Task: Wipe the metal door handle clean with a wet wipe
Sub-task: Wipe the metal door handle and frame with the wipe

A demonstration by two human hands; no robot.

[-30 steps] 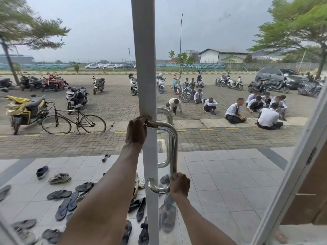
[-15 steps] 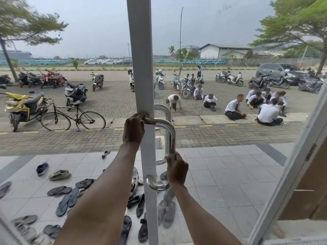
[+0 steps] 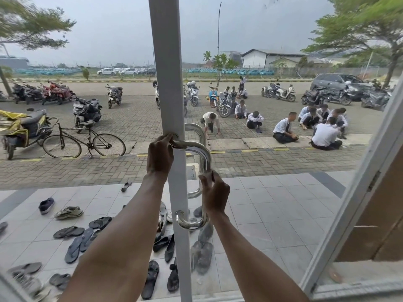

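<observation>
Head view: mid-wipe by the look of it, right hand (image 3: 214, 194) wrapped round the upright bar of the metal door handle (image 3: 205, 162) about halfway up, left hand (image 3: 160, 156) pinching the top bend where the handle meets the white door frame (image 3: 169, 83). Wet wipe not made out, likely hidden inside the right grip; upper bend and top bar probably yet to do, lower curve perhaps finished, though no telling from shine alone. No containers anywhere near the handle.

A building entrance: glass door (image 3: 272, 214), shed sandals (image 3: 72, 232) on the porch, parked motorbikes (image 3: 87, 112) beyond.
</observation>
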